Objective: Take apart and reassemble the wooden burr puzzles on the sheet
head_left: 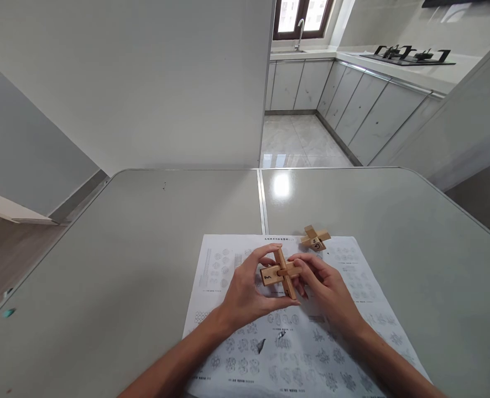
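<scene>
Both my hands hold one wooden cross-shaped puzzle (281,272) just above a printed instruction sheet (303,342). My left hand (245,290) grips its left side with thumb and fingers around the bars. My right hand (326,284) pinches its right side. The puzzle is made of interlocked light wooden bars, one with a dark mark on its face. A second, smaller wooden cross piece (314,238) lies on the sheet's far edge, apart from my hands.
The sheet lies on a grey table (124,265) with a metal seam down its middle. A small teal object (8,313) sits near the left edge. Beyond the table are a white wall, kitchen cabinets and a stove (411,55).
</scene>
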Demonstrator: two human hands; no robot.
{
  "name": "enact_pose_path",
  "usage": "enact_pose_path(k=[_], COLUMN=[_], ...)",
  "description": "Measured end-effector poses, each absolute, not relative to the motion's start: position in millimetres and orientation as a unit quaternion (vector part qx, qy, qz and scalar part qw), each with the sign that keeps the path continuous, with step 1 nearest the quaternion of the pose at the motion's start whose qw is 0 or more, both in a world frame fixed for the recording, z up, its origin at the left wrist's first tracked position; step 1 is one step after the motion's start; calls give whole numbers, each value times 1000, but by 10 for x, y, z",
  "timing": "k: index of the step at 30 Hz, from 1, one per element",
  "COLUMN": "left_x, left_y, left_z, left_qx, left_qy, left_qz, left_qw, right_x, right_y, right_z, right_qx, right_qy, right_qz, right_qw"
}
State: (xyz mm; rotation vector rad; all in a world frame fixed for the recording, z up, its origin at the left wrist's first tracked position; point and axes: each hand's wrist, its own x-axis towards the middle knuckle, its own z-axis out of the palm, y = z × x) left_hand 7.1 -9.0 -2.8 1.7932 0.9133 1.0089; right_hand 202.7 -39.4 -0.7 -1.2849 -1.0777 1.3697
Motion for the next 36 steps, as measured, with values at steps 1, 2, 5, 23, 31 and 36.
enact_pose_path(k=[1, 2, 5, 23, 31, 36], left_x=[71, 71, 73, 83, 84, 71], left_y=[-89, -89, -91, -78, -88, -87], left_z=[-31, -34, -29, 12, 19, 21], left_qx=[719, 720, 725, 735, 731, 734], left_qy=[365, 365, 366, 360, 367, 370], left_qz=[405, 405, 405, 425, 431, 417], left_qw=[431, 430, 420, 387, 380, 389], right_x=[2025, 2024, 2019, 2021, 1980, 2013], right_y=[-393, -392, -397, -406, -397, -399], right_z=[-10, -11, -2, 9, 36, 19], right_qx=[-525, -525, -528, -521, -512, -518], right_qy=[-439, -438, -431, -447, -430, -437], right_qz=[558, 558, 560, 533, 540, 544], right_qw=[470, 471, 471, 494, 511, 494])
